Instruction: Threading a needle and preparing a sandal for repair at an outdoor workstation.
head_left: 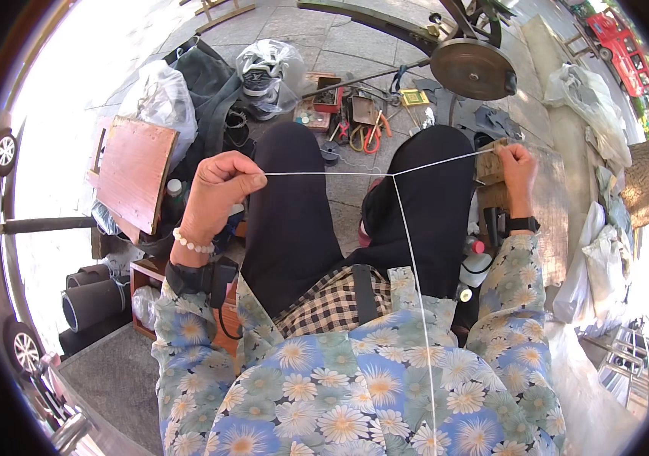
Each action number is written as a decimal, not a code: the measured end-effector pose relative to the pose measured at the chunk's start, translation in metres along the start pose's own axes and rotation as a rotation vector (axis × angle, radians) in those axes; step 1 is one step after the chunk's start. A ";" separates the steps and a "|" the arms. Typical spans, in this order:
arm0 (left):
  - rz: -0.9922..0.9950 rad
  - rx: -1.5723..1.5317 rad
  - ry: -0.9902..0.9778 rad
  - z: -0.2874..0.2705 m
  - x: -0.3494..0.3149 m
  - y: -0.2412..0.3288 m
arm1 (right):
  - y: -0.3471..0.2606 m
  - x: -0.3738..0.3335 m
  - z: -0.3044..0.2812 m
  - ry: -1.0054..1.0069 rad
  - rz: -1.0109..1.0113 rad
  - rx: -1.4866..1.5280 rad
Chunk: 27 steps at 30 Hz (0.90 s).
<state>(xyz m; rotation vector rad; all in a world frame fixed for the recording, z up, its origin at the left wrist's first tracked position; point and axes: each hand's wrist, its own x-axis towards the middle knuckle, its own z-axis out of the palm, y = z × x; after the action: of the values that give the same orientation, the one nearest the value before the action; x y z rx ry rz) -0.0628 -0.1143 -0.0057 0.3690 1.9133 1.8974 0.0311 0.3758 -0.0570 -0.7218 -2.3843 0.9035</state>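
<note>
A thin white thread [324, 174] is stretched across above my knees. Its left end is pinched between the thumb and fingers of my left hand [224, 182]. At the other end, my right hand [518, 173] grips it with closed fingers. Near the middle the two stretches meet in a shallow V, where a third strand [413, 266] runs down over my lap and the flowered smock [324, 380] toward the lower edge. All three strands look taut. Where the third strand ends is out of sight.
Scissors and pliers [372, 137] lie with small tool boxes [330, 95] on the paving ahead. A hand-wheel machine [473, 68] stands beyond. On the left are a wooden board [134, 171] and a bagged shoe [267, 76]; on the right, a bottle [474, 246] and plastic bags [587, 106].
</note>
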 end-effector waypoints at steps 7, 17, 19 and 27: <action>-0.038 0.078 0.035 -0.004 0.010 -0.004 | 0.079 -0.091 -0.037 0.196 0.494 0.308; -0.019 0.224 -0.082 0.011 0.019 0.010 | 0.052 -0.206 0.009 -0.564 0.899 0.771; -0.038 0.217 -0.098 0.011 0.018 0.013 | 0.057 -0.207 0.009 -0.617 0.969 0.839; 0.026 0.254 -0.137 0.016 0.020 0.017 | 0.068 -0.132 -0.071 -0.200 -0.048 -0.399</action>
<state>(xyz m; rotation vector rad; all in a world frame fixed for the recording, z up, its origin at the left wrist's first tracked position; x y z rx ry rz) -0.0751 -0.0904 0.0095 0.5873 2.0678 1.6007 0.1922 0.3697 -0.0911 -0.7426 -2.7882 0.5019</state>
